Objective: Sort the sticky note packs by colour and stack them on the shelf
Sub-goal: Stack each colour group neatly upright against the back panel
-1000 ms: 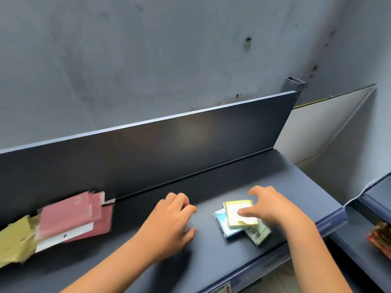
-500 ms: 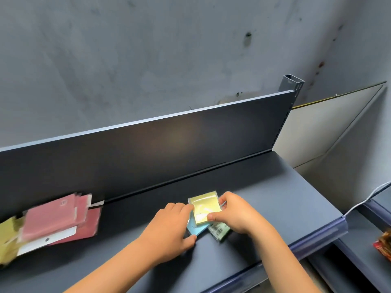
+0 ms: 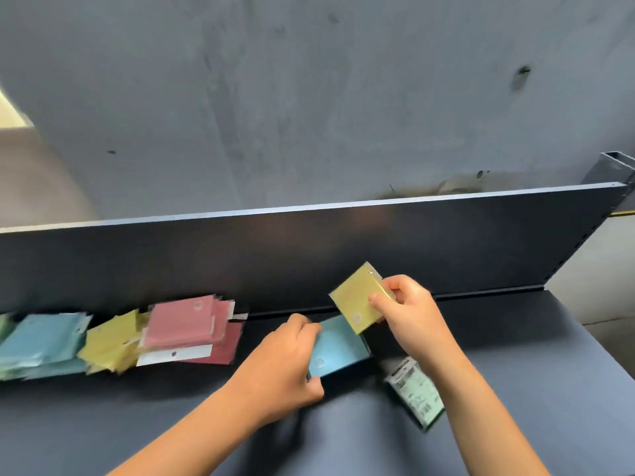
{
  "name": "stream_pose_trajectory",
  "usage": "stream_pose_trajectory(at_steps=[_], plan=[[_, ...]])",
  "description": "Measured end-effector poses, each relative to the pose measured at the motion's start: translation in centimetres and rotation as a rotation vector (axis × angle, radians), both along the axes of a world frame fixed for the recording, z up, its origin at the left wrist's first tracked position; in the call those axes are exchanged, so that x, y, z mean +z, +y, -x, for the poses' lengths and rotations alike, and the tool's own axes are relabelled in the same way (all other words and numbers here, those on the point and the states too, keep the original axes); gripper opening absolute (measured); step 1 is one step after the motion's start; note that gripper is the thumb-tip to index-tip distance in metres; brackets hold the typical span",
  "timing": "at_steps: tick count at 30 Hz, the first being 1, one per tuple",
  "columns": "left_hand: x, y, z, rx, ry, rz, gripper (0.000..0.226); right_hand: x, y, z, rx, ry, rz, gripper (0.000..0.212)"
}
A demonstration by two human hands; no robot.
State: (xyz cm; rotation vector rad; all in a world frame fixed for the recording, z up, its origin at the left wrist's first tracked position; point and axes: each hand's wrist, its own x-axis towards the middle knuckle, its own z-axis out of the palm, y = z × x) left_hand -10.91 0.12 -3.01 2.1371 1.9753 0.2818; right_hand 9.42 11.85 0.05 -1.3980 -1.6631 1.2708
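Right hand [image 3: 410, 312] pinching a yellow pack [image 3: 357, 298], tilted and raised clear of the shelf [image 3: 536, 355]; left hand [image 3: 287, 364] gripping a blue pack [image 3: 335, 350] by its left edge, low over the shelf just below the yellow one. Green pack [image 3: 414, 393] lying flat, label side up, beside the right forearm. Further left along the back panel [image 3: 309, 249]: overlapping piles of pink packs [image 3: 192, 324], yellow packs [image 3: 110, 341] and blue packs [image 3: 41, 338], blurred.
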Motion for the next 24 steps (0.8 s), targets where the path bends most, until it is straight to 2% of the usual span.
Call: stream_pose_trajectory(at_steps=[5, 8, 17, 20, 24], plan=[[1.8, -3.4, 5.5, 0.079, -0.009, -0.013, 0.05, 1.1, -1.0, 6.6, 0.132, 0.095, 0.028, 0.006], [2.4, -6.1, 9.6, 0.156, -0.038, -0.007, 0.046, 1.5, -2.5, 11.1, 0.175, 0.185, 0.093, 0.024], [3.8, -14.8, 21.8, 0.301, -0.087, -0.048, 0.044, 1.6, -7.0, 22.6, 0.394, 0.255, 0.158, 0.047], [4.1, -17.4, 26.9, 0.339, -0.083, -0.058, 0.043, 2.3, -9.0, 25.9, 0.446, 0.145, 0.11, 0.039], [4.0, -18.8, 34.2, 0.409, -0.09, -0.065, 0.051, 2.8, -11.2, 29.8, 0.342, 0.11, 0.158, 0.022]])
